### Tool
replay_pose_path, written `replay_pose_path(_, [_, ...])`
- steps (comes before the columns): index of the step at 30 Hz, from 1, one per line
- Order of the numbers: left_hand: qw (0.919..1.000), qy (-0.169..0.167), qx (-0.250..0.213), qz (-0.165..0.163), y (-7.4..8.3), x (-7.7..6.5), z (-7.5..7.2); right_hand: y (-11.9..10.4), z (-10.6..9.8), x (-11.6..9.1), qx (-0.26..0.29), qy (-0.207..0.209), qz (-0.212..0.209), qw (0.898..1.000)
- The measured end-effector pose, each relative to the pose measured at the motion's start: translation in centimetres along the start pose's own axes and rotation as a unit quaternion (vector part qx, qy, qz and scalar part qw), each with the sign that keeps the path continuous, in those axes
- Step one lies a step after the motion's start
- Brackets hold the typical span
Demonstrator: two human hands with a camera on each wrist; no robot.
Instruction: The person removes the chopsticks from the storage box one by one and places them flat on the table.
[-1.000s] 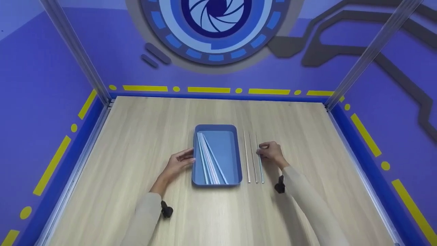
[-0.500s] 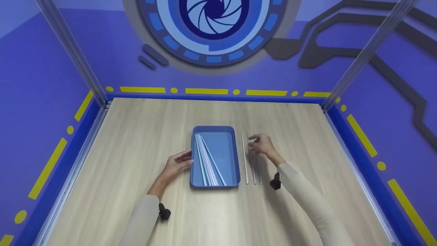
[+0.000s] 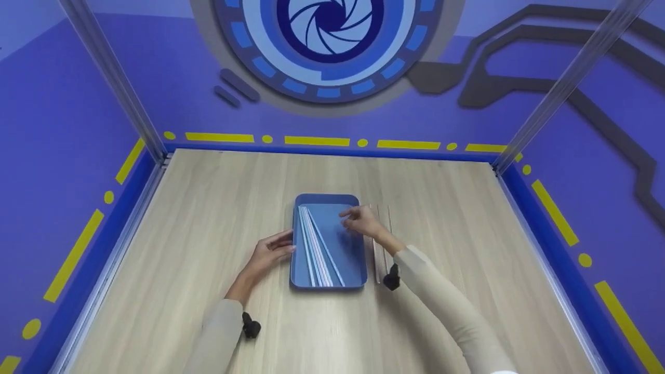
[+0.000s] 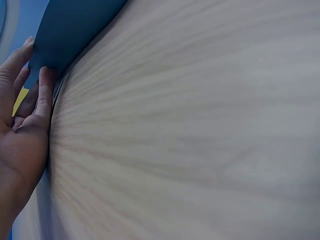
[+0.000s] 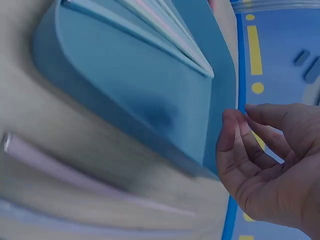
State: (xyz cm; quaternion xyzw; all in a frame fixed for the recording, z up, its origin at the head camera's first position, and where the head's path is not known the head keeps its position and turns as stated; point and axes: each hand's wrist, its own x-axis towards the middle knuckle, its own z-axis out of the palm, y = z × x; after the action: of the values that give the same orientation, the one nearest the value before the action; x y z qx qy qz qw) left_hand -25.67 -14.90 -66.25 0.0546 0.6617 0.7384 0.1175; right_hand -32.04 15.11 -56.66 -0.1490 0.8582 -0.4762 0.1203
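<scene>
A blue rectangular tray (image 3: 350,267) lies on the table with several slim pastel chopsticks (image 3: 316,249) fanned along its left half. Outside its left wall is my left hand (image 3: 267,254), with fingertips touching the side; in the left wrist view the fingers (image 4: 45,95) lie fairly straight against the wall. Over the tray's right half hovers my right hand (image 3: 362,222), loosely bent, thumb and forefinger apart and nothing between them. Three chopsticks lie right of the tray, partly hidden by the right arm; the right wrist view shows a pinkish chopstick (image 5: 60,170) and a bluish chopstick (image 5: 75,227).
The wooden table (image 3: 223,192) extends around the tray on all sides. Blue printed walls (image 3: 332,122) with yellow dashes enclose its back and sides, with metal posts (image 3: 111,78) at the back corners.
My right hand has left the rightmost chopstick and moved left, across the loose ones, to above the tray. The three chopsticks stay where they were. My left hand keeps its place at the tray.
</scene>
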Motion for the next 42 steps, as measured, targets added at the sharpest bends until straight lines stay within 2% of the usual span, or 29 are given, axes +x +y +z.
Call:
replay_pose_path(2, [1.0,-0.001,-0.005,0.0,0.1,0.1,0.0,0.0,1.2,0.5,0.0,-0.022,0.003,1.0])
replay_pose_path(7, [0.9999,0.002,-0.013,-0.006,0.2,0.1,-0.1,0.4,4.1,1.4,0.022,-0.065,0.057,0.996])
replay_pose_path(10, [0.9999,0.003,-0.016,-0.005,0.2,-0.1,0.0,0.9,5.3,1.9,0.02,-0.066,0.053,0.996])
replay_pose_path(14, [0.9999,-0.004,-0.01,0.003,0.0,-0.1,0.0,1.0,6.3,2.1,-0.024,-0.056,0.045,0.997])
replay_pose_path(16, [0.9999,-0.007,-0.011,0.007,0.0,0.0,0.0,0.4,6.7,1.8,-0.044,-0.046,0.055,0.996])
replay_pose_path(22, [0.9998,-0.003,-0.017,0.009,-0.1,0.1,-0.2,0.2,7.3,2.0,-0.075,-0.022,0.049,0.996])
replay_pose_path(27, [0.9999,0.001,-0.001,0.011,-0.2,0.2,-0.2,0.7,7.6,2.2,-0.107,-0.015,0.048,0.993])
replay_pose_path(31, [0.9998,-0.004,-0.01,0.015,-0.2,0.2,-0.3,0.8,7.8,2.2,-0.123,0.009,0.034,0.992])
replay_pose_path(36, [0.9998,-0.005,-0.01,0.016,-0.2,0.2,-0.2,0.7,7.7,1.8,-0.11,0.034,0.019,0.993])
replay_pose_path(42, [0.9999,-0.002,0.005,0.014,-0.3,0.3,-0.2,-0.1,7.0,1.2,-0.091,0.026,0.015,0.995])
